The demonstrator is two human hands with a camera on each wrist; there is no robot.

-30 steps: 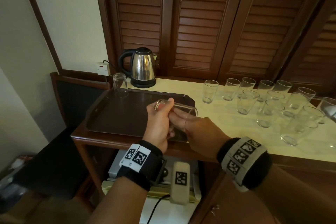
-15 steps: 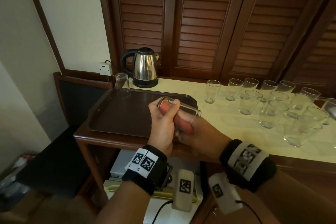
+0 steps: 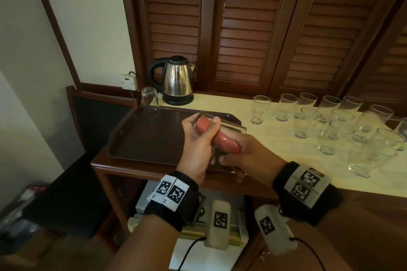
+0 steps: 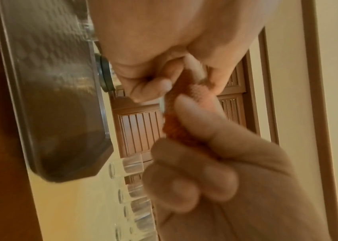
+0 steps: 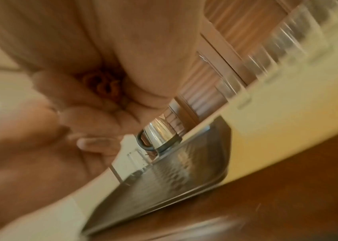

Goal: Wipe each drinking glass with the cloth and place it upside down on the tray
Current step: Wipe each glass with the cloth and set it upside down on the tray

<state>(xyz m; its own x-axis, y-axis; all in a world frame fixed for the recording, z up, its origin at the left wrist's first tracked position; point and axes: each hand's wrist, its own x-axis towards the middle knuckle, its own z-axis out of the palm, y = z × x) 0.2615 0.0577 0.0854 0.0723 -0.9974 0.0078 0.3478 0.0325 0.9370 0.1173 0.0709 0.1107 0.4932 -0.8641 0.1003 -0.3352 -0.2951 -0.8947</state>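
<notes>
Both hands point(image 3: 220, 149) raised; cloth point(image 3: 224, 139) now inside glass point(image 3: 231, 127).

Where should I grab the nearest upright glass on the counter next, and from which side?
Take the nearest upright glass round its lower wall, where it tapers narrower, coming from the front edge of the counter. Other glasses crowd behind and left of it, and its mouth is open upward, so a side grip suits flipping it onto the tray.

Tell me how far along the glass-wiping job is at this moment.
Done: one upturned glass stands at the far left corner of the tray. In hand: the left hand grips a glass on its side while the right hand pushes the cloth inside. Left: over a dozen upright glasses wait on the counter.
</notes>
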